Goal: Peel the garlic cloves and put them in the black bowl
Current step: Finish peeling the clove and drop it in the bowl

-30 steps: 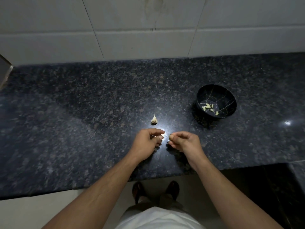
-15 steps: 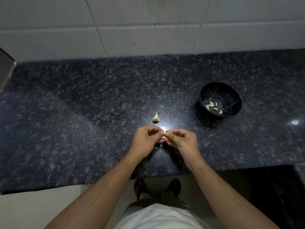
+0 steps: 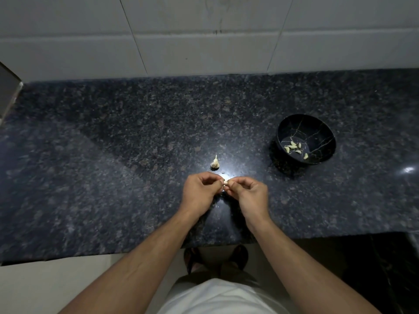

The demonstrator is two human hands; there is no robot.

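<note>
My left hand [image 3: 199,192] and my right hand [image 3: 250,194] meet fingertip to fingertip above the dark granite counter [image 3: 113,166]. Between the fingertips they pinch one small pale garlic clove [image 3: 225,182], mostly hidden by the fingers. A garlic piece with a pointed stem [image 3: 215,162] stands on the counter just beyond the hands. The black bowl [image 3: 317,130] with thin gold lines sits to the right and farther back. Several peeled cloves [image 3: 293,147] lie on its bottom.
A white tiled wall [image 3: 204,37] rises behind the counter. The counter's front edge runs below my wrists, with the floor and my feet under it. A grey object [image 3: 8,91] stands at the far left edge. A dark cabinet side shows at the lower right.
My hands were apart one second ago; they have come together and both now pinch the clove. The view has shifted slightly, so the bowl appears farther right.
</note>
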